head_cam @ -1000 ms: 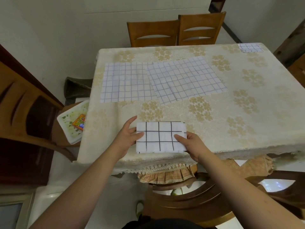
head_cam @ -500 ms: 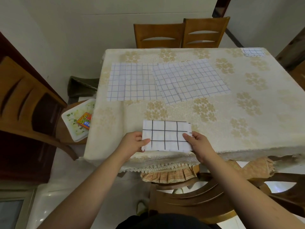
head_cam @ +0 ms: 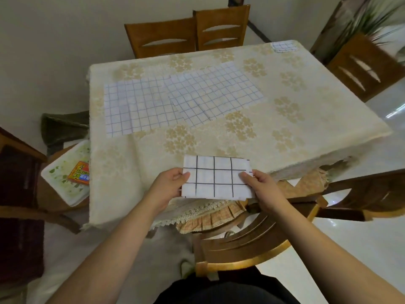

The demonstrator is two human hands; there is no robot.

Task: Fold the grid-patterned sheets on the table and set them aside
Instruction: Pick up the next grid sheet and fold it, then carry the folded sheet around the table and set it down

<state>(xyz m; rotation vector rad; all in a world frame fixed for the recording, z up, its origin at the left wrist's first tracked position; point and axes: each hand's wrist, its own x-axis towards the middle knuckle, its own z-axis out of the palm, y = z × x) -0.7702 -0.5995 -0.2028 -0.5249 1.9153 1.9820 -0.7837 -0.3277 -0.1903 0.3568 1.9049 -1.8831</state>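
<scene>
A folded white sheet with a bold black grid (head_cam: 217, 177) is held up at the table's near edge. My left hand (head_cam: 168, 185) pinches its left side and my right hand (head_cam: 260, 187) pinches its right side. Two unfolded sheets with fine blue grids lie flat further back: one on the left (head_cam: 135, 108), and one (head_cam: 217, 91) overlapping its right edge. A small folded blue-grid sheet (head_cam: 283, 46) sits at the far right corner.
The table (head_cam: 274, 132) wears a cream floral cloth. Wooden chairs stand behind it (head_cam: 186, 38), to the right (head_cam: 361, 66) and just before me (head_cam: 245, 244). A white tray holding an orange packet (head_cam: 65, 178) rests on a seat at the left.
Both hands have closed on the black-grid sheet's sides and lifted it off the tablecloth toward me. The view has shifted left and nearer.
</scene>
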